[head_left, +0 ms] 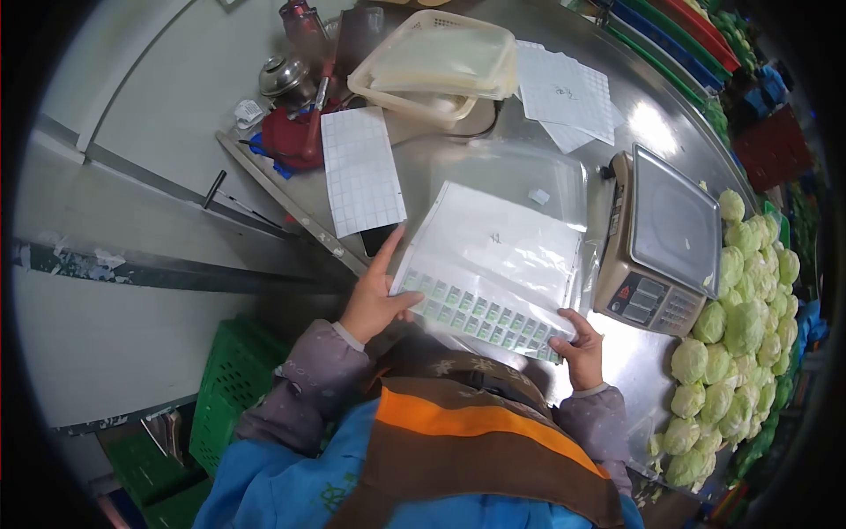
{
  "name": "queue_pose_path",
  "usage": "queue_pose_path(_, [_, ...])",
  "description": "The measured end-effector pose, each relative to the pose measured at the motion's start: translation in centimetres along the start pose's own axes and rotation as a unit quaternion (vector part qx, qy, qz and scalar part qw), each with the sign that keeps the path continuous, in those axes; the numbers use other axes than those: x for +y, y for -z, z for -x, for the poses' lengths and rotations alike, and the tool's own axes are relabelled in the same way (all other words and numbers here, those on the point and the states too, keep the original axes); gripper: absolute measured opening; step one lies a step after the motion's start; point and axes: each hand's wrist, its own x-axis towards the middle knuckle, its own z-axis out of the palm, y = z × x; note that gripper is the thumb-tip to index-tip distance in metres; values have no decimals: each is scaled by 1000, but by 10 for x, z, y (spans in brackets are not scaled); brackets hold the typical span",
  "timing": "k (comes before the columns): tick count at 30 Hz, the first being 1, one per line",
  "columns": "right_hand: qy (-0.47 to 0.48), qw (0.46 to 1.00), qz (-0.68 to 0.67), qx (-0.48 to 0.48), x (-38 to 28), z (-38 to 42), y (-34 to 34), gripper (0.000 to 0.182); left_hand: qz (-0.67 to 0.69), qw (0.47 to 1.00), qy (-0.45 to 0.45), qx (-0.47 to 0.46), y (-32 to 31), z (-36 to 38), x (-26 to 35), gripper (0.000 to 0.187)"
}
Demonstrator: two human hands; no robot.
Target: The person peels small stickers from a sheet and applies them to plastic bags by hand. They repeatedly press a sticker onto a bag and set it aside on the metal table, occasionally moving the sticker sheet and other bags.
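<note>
Between my two hands is a clear plastic sleeve (520, 231) with white paper in it and rows of small green-and-white labels along its near edge. My left hand (372, 301) grips the left edge, thumb on top and index finger stretched along the side. The near right corner is pinched by my right hand (582, 350), thumb over the labels. Beneath the sleeve's far side lies a stack of clear plastic bags (493, 163) on the metal table (648, 348). A sheet of paper with a printed grid (361, 172) lies just beyond my left hand, partly over a dark phone-like object (379, 240).
A weighing scale (677, 220) stands right of the sleeve, with piled cabbages (745, 326) beyond it. At the back are a cream plastic basket (423, 97), loose papers (560, 88) and a metal pot (284, 78). A green crate (233, 379) sits low on the left.
</note>
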Motion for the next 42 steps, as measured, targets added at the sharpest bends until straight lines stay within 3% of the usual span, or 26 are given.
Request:
queue_pose_path(1, [20,1000,20,-6,-1,-1,4,47,-2,1000,-2,4,2,-1,7,77])
queue_pose_path(4, [28,999,39,-2,-18,1,13,35,-40,993,-56,-101,5,-1,32,73])
queue_pose_path(11, [19,999,23,-15,-45,14,21,31,-193,970,-119,-85,-1,9,73,59])
queue_pose_path(13, [50,999,4,-8,-54,18,17,32,-226,950,-155,-151,-1,8,79,50])
queue_pose_path(14, [81,994,-68,29,-53,19,13,34,-226,949,-157,-151,-1,9,82,50])
queue_pose_path(16, [106,993,-51,29,-56,26,19,35,-149,981,-37,-121,-2,12,83,44])
queue_pose_path(17, [128,991,-35,31,-59,29,23,35,-149,981,-38,-122,-3,13,81,44])
queue_pose_path(20, [149,986,51,56,-69,38,25,27,-163,974,-111,-111,-3,12,77,42])
queue_pose_path(22, [198,969,109,98,-70,42,23,16,-278,931,-224,-73,-2,12,77,31])
queue_pose_path(25, [237,956,145,96,-69,45,27,16,-347,922,-148,-86,-1,18,91,15])
queue_pose_path(29, [266,947,137,120,-66,49,25,18,-263,949,-167,-47,-4,16,84,6])
queue_pose_path(31, [272,945,111,146,-65,50,23,19,-267,873,-407,-17,-6,7,81,10])
queue_pose_path(34, [250,948,111,164,-63,54,15,18,-271,853,-442,62,-17,-1,81,14])
queue_pose_path(38, [243,945,108,188,-49,55,13,18,-256,894,-350,107,-32,5,75,12])
queue_pose_path(40, [168,959,22,226,-36,51,13,18,-129,960,-232,86,-38,6,69,13])
queue_pose_path(42, [118,975,40,183,-40,46,19,19,-166,963,-204,55,-43,17,74,13])
